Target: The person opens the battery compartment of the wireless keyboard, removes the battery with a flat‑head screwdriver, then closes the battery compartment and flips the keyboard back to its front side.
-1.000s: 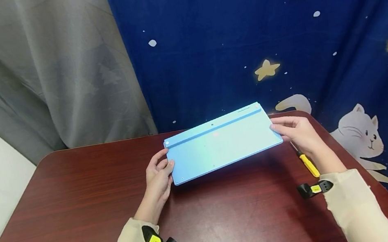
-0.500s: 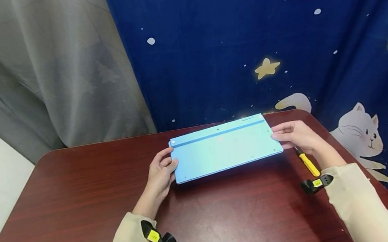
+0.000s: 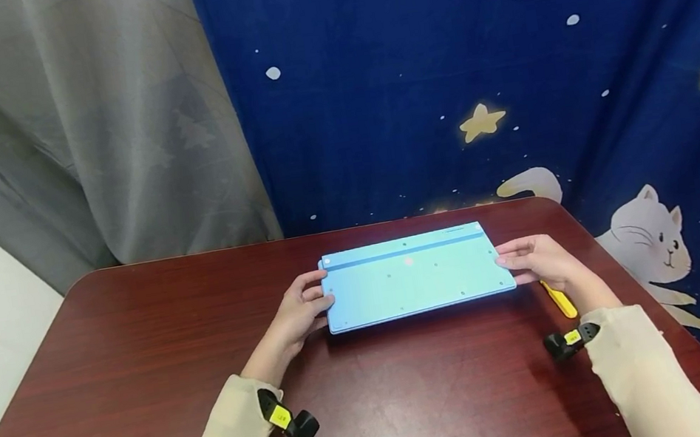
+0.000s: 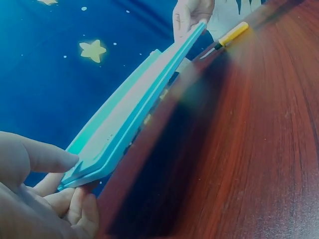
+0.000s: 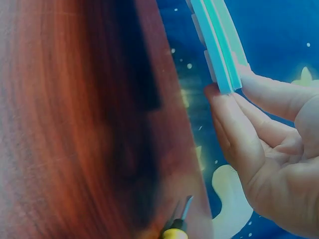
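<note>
A light blue keyboard [image 3: 412, 277] is held above the table with its flat underside, dotted with small screw holes, facing up. Keycaps [image 5: 210, 64] show along its lower side in the right wrist view. My left hand [image 3: 296, 315] pinches the left end, thumb on top and fingers beneath, as the left wrist view also shows with the hand [image 4: 40, 194] close up. At the opposite end, my right hand [image 3: 545, 266] grips the short edge between thumb and fingers. Beneath that hand lies a yellow-handled screwdriver [image 3: 559, 299], its shaft hidden in the head view but visible in the left wrist view.
The dark red wooden table [image 3: 142, 367] spreads out below both hands. Behind it hang a grey curtain [image 3: 142, 128] and a blue curtain [image 3: 373, 96] printed with stars and a cat. A wrist camera strap sits on each sleeve.
Both hands have lowered the keyboard toward the table, shifted it slightly right and made it more level. The right hand now covers more of the screwdriver in the head view.
</note>
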Tool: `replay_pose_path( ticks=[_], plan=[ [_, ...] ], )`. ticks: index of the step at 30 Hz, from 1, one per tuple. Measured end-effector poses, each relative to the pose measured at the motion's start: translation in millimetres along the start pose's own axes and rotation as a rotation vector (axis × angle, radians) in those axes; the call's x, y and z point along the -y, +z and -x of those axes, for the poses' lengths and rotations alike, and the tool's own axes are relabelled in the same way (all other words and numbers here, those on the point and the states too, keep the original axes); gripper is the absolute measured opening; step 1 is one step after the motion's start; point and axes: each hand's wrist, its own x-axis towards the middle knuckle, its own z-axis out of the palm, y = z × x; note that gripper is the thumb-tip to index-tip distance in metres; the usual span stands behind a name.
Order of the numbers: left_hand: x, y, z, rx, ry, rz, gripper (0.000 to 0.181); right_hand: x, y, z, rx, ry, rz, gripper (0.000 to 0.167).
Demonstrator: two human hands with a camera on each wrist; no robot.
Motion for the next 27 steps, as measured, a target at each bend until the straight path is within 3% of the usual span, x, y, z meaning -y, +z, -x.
replay_pose_path(
  ticks=[5, 12, 17, 27],
  plan=[
    [5.4, 2.5, -2.5, 0.025, 0.005, -0.088, 0.046, -14.1, 2.8, -0.6, 0.006, 0.028, 0.008, 0.055],
    [18.6, 7.7, -8.7, -0.042, 0.041, -0.145, 0.044, -29.1, 9.3, -1.3, -0.009, 0.072, -0.004, 0.052],
    [26.8, 11.7, -10.4, -0.095, 0.030, -0.225, 0.041, -38.7, 14.1, -1.8, -0.032, 0.091, -0.016, 0.051],
    [34.6, 15.6, -11.9, -0.134, 0.032, -0.288, 0.042, -46.3, 23.1, -2.8, -0.075, 0.115, 0.013, 0.045]
  ],
)
